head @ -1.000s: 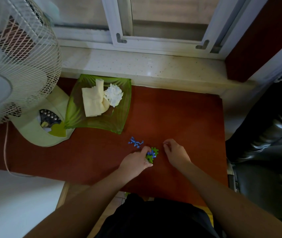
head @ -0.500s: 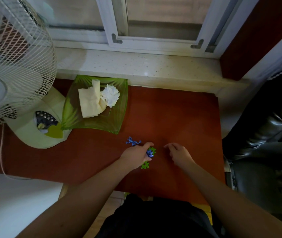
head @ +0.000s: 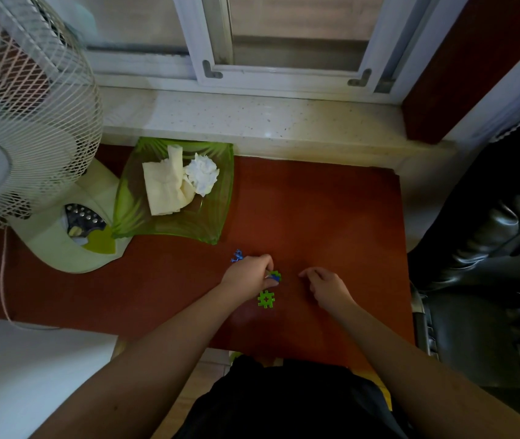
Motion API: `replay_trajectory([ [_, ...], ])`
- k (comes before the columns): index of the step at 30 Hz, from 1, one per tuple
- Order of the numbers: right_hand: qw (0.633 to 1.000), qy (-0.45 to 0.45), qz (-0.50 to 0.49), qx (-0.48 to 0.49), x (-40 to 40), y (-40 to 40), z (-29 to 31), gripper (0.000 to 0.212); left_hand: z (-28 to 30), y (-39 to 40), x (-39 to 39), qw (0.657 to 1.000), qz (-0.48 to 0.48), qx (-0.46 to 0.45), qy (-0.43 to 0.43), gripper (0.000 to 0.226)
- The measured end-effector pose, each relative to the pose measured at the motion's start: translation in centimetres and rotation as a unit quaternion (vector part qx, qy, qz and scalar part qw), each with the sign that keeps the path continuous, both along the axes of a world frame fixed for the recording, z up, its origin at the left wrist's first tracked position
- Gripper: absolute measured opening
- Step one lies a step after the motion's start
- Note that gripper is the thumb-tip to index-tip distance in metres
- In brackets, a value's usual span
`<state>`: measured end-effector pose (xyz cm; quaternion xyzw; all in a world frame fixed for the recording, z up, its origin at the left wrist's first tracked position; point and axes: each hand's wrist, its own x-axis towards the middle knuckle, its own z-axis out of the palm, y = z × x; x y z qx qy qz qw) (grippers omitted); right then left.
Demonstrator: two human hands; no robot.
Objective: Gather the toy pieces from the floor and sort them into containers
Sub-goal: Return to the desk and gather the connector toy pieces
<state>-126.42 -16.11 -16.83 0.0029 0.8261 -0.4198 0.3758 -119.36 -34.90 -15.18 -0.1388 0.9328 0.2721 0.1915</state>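
We see the left hand (head: pixel 250 275) with its grip pinched on a small green toy piece (head: pixel 275 275), thumb and fingertips closed on it just above the red-brown surface (head: pixel 331 217). A second green toy piece (head: pixel 266 299), flat and notched round its edge, lies on the surface just below that hand, apart from it. A blue toy piece (head: pixel 237 255) peeks out at the hand's far-left edge, partly hidden behind the knuckles. The right hand (head: pixel 326 286) rests to the right of the left hand, fingers loosely curled with nothing in them, well clear of the green pieces. Farther up and left of the left hand sits a green glass dish (head: pixel 214 223) holding a folded cream cloth (head: pixel 163 188) and a crumpled white tissue (head: pixel 203 175). Left of the dish stands a white fan (head: pixel 30 128) on its pale base.
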Motion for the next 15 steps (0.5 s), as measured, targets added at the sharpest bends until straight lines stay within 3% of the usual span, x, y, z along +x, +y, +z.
replay_trajectory([
  [4, 1.000, -0.005, -0.006, -0.001, 0.1, 0.0, 0.1, 0.028, 0.6, -0.6, 0.6, 0.999, 0.014, 0.015, 0.024, 0.033],
  [7, 1.000, -0.017, -0.021, -0.011, 0.2, -0.2, 0.3, 0.027, 1.2, -0.8, 1.4, 0.999, -0.039, 0.028, -0.016, 0.036],
  [12, 0.978, -0.131, -0.141, -0.079, 0.7, -0.9, 0.6, 0.026, 0.6, 0.5, 2.7, 0.993, -0.085, 0.018, -0.079, 0.037],
  [15, 0.971, -0.150, -0.160, -0.100, 1.0, -1.1, 0.3, 0.026, 0.4, 1.0, 3.3, 0.993, -0.083, -0.004, -0.089, 0.043],
])
